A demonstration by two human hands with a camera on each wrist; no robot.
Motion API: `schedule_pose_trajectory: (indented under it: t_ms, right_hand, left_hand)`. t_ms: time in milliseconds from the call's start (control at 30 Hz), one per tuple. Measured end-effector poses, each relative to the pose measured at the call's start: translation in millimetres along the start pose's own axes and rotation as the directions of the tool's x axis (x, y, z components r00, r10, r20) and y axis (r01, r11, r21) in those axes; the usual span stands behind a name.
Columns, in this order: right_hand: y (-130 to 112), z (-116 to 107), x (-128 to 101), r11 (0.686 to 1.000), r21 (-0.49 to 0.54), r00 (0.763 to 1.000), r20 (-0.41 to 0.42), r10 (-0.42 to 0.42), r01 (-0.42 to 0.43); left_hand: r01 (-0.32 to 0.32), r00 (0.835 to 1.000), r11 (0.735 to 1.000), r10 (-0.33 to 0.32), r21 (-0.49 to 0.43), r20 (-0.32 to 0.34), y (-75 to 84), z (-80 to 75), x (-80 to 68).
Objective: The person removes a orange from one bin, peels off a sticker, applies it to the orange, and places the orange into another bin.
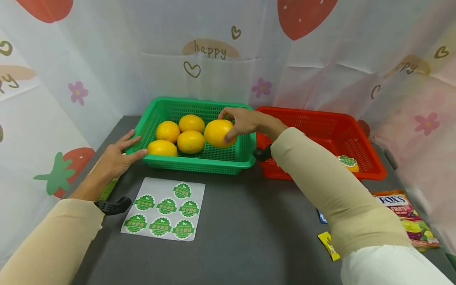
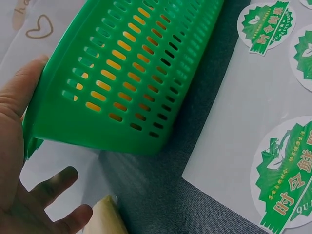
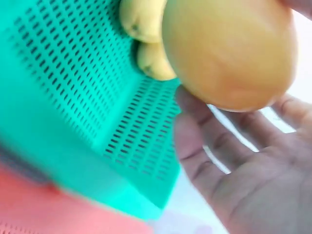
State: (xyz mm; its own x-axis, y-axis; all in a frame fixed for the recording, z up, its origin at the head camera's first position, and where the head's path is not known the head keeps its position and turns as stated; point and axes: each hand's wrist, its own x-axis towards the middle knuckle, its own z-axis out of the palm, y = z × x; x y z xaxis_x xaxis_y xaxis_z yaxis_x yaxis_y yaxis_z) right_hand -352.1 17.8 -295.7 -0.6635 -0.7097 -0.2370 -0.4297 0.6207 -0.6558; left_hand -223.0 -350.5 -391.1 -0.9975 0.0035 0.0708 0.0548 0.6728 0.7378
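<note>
My right hand [image 1: 242, 120] grips a smooth, oval orange-yellow fruit [image 1: 217, 132] over the right part of a green slotted basket [image 1: 199, 168]. In the right wrist view, the fingers curl under this fruit [image 3: 229, 53]. Several similar fruits [image 1: 191, 141] lie grouped in the basket's left part. My left hand [image 1: 115, 160] is at the basket's left end, fingers spread over the rim. The left wrist view shows one digit of the left hand [image 2: 17, 126] against the green rim [image 2: 53, 63] while two fingers extend free below it.
A red basket [image 1: 372, 166] beside the green one holds a fruit with a green sticker [image 1: 347, 161]. A sheet of round green stickers [image 1: 164, 213] lies in front. At right are a FOX'S candy bag [image 1: 406, 217] and a small yellow packet [image 1: 329, 246]. A printed curtain [image 1: 160, 67] hangs behind.
</note>
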Motion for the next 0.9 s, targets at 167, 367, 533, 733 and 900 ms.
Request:
schedule_pose_trajectory:
  t_ms: [167, 367, 533, 733, 900]
  right_hand:
    - [6, 5, -53, 0.984, 0.027, 0.978, -0.119, -0.173, 0.177]
    - [16, 32, -112, 0.941, 0.076, 0.912, -0.283, -0.298, 0.331]
    - [36, 71, -155, 0.922, 0.081, 0.862, -0.394, -0.319, 0.378]
    - [64, 123, -177, 0.931, 0.093, 0.848, -0.452, -0.276, 0.352]
    - [88, 152, -175, 0.949, 0.154, 0.871, -0.458, -0.178, 0.275]
  left_hand:
    - [-0.020, 1.000, 1.000, 0.020, -0.003, 0.000, -0.5, -0.2, -2.0]
    - [-0.040, 0.999, 0.999, 0.040, 0.004, -0.004, -1.6, -3.4, -3.8]
    - [-0.045, 0.999, 0.999, 0.044, 0.012, 0.007, 3.4, 0.1, -2.0]
    - [-0.054, 0.999, 0.998, 0.054, 0.021, 0.004, 6.4, 2.9, 0.8]
    - [-0.060, 0.998, 0.997, 0.059, 0.043, 0.018, 5.2, 3.2, -1.5]
